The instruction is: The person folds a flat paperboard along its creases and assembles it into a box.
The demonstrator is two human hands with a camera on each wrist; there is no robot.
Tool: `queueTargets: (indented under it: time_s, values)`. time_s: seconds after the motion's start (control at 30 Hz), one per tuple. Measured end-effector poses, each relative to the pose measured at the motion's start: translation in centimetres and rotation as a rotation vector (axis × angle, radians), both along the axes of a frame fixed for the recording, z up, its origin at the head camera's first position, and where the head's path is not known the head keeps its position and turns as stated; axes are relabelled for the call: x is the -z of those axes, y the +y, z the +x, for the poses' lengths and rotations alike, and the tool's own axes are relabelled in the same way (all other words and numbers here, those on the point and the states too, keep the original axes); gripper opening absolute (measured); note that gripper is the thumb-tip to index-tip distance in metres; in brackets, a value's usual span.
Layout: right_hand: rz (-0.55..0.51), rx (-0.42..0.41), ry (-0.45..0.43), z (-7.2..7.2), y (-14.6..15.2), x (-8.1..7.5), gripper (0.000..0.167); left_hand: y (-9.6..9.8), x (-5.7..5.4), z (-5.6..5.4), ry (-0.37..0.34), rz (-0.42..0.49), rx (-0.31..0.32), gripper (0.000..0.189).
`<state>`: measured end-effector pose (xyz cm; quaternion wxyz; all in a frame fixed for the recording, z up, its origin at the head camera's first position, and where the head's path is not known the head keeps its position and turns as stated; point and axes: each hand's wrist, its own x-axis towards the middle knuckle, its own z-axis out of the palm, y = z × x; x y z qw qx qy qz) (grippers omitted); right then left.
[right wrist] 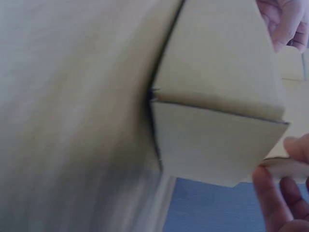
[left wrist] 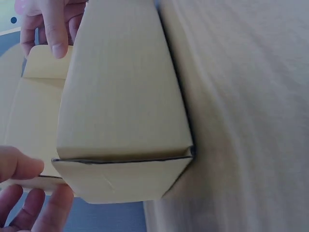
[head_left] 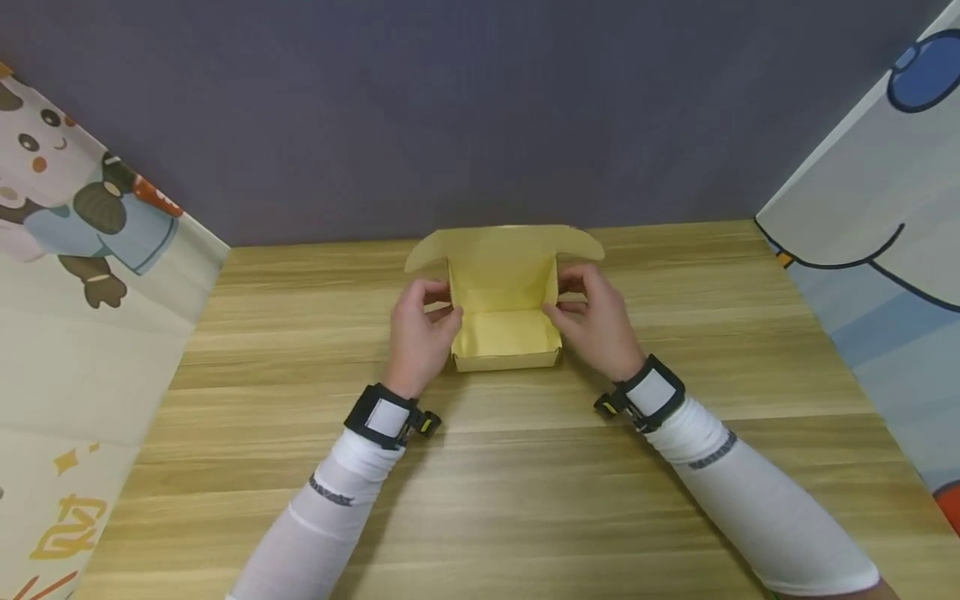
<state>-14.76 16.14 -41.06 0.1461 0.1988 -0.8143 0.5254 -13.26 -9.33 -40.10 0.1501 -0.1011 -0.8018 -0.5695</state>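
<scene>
An open cardboard box (head_left: 504,333) stands on the wooden table, its lid (head_left: 502,250) raised at the back with rounded ears spreading to both sides. At the box's left side, my left hand (head_left: 422,333) pinches a side flap between thumb and fingers. My right hand (head_left: 600,321) pinches the flap on the opposite side in the same way. Close up in the left wrist view, the box's front wall (left wrist: 120,82) and one end wall (left wrist: 120,179) show. The right wrist view shows the other end wall (right wrist: 212,140), with fingers at the flap beside it.
The wooden table (head_left: 510,500) extends on all sides of the box. Behind it rises a dark blue-grey panel (head_left: 480,108). Printed cartoon panels stand at the left (head_left: 82,333) and right (head_left: 862,208). Each wrist carries a strapped camera.
</scene>
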Motion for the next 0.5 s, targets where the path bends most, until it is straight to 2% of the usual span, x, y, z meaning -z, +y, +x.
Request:
queueTargets:
  time_s: [0.17, 0.27, 0.37, 0.5]
  values:
    - [-0.005, -0.069, -0.009, 0.3, 0.7, 0.7, 0.047, -0.8, 0.8, 0.2, 0.016, 0.006, 0.064, 0.036]
    - [0.010, -0.099, -0.015, 0.7, 1.2, 0.4, 0.044, -1.4, 0.9, 0.4, 0.000, 0.009, 0.099, 0.033]
    - [0.035, -0.107, -0.033, 1.4, 1.5, -0.4, 0.039, -1.9, 0.0, 0.9, -0.052, 0.013, 0.130, 0.031]
    - [0.039, -0.129, -0.049, 1.8, 2.1, -0.9, 0.034, -2.3, -1.5, 1.7, -0.095, -0.041, 0.149, 0.030]
